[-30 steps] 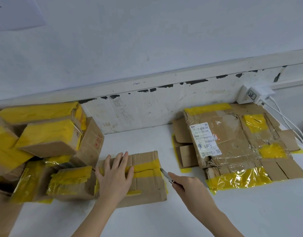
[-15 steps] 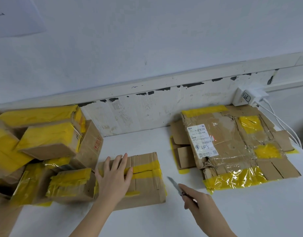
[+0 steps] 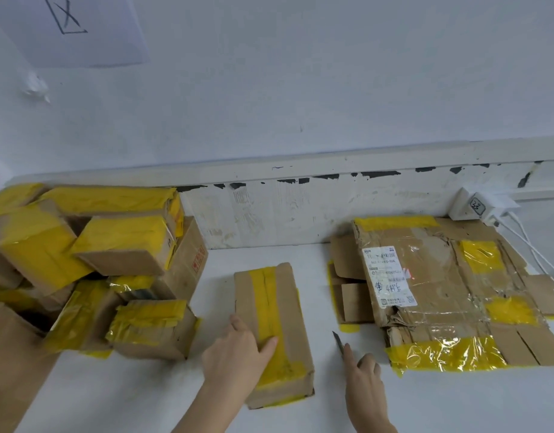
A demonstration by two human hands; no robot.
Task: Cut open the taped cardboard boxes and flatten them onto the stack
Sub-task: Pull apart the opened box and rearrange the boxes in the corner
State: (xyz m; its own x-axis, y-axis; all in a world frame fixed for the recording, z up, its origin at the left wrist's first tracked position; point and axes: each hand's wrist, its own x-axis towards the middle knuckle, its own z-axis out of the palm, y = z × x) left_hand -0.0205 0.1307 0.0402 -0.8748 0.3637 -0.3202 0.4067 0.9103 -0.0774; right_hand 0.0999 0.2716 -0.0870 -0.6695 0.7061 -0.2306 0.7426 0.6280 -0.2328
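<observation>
Lying flat at the right, the flattened stack (image 3: 457, 292) shows finished work; left hand (image 3: 238, 357) grips the taped box (image 3: 272, 332), right hand (image 3: 363, 382) pinches the knife (image 3: 338, 341); a pile of taped boxes (image 3: 91, 264) remains.

- Pile of taped boxes (image 3: 91, 270) at far left on the table (image 3: 457, 401).
- Single box (image 3: 274, 332) in the middle, nearer.
- Flattened stack (image 3: 450, 295) at right, against the wall.
- Charger (image 3: 478, 206) behind the stack.
</observation>
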